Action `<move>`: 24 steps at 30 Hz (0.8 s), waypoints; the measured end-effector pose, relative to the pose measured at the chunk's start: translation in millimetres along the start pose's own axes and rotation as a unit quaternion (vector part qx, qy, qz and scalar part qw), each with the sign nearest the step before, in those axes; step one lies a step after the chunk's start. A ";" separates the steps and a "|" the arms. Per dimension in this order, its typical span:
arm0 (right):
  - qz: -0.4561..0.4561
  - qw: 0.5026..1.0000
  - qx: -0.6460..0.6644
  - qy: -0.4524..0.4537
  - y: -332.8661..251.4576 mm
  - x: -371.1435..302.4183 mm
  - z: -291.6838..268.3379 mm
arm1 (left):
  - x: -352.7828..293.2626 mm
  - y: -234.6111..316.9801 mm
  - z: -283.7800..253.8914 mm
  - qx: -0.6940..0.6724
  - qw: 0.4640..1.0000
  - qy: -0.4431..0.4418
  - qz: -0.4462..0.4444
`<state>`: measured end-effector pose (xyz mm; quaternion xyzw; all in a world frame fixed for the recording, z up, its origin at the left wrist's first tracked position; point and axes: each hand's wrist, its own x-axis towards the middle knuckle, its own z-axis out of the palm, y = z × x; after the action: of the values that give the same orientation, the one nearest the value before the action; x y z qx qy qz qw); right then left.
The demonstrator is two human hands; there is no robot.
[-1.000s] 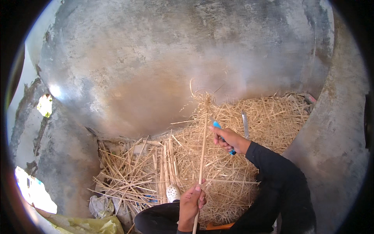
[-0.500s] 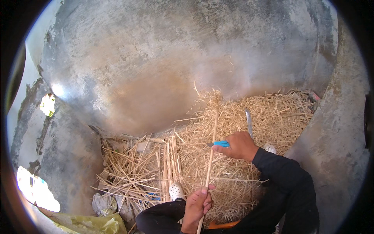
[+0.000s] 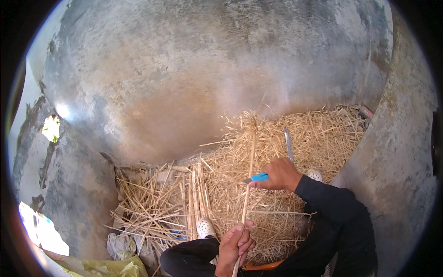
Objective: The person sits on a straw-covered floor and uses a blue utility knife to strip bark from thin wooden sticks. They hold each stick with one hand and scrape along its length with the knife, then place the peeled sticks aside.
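Observation:
A long, thin, pale wooden stick (image 3: 251, 154) runs away from me at a slight tilt, with curled shavings (image 3: 249, 122) bunched at its far end. My left hand (image 3: 234, 244) is closed around its near part, close to the lower edge. In my right hand (image 3: 280, 174) is a blue-handled utility knife (image 3: 260, 177), its blade against the stick about midway along, the thumb near the stick just below. Fingers of the right hand are partly hidden behind its back.
Loose straw-coloured shavings (image 3: 323, 134) cover the floor ahead and right; a long metal blade (image 3: 288, 144) lies on them. Cut sticks (image 3: 147, 207) are heaped at left. My white clogs (image 3: 205, 228) show beside them. A grey wall (image 3: 207, 69) curves around, with yellowish sheeting (image 3: 106, 267) lower left.
My right hand has drawn the knife a little nearer along the stick, toward my left hand, and the knife has tilted. My left hand keeps its hold. The whole view has shifted slightly.

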<state>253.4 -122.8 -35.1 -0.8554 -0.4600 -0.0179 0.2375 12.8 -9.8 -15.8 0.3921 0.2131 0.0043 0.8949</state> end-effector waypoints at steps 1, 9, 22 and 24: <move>-0.006 1.000 -0.009 0.000 -0.7 4.5 0.7 | -1.1 1.7 0.4 0.005 1.000 0.003 0.006; 0.222 0.968 -0.039 0.111 84.0 69.3 -18.0 | -2.0 5.2 17.2 0.057 0.998 -0.011 0.005; 0.005 0.998 0.030 -0.060 -6.3 25.5 -9.4 | 11.2 15.9 -2.1 0.015 0.999 0.024 0.027; -0.015 0.999 0.008 -0.046 -18.9 15.9 -8.0 | 6.7 19.3 3.1 0.028 0.999 0.021 0.030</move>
<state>249.0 -105.1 -16.7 -0.8462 -0.4835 0.0221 0.2227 23.1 2.6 -2.8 0.4227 0.2203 0.0332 0.8785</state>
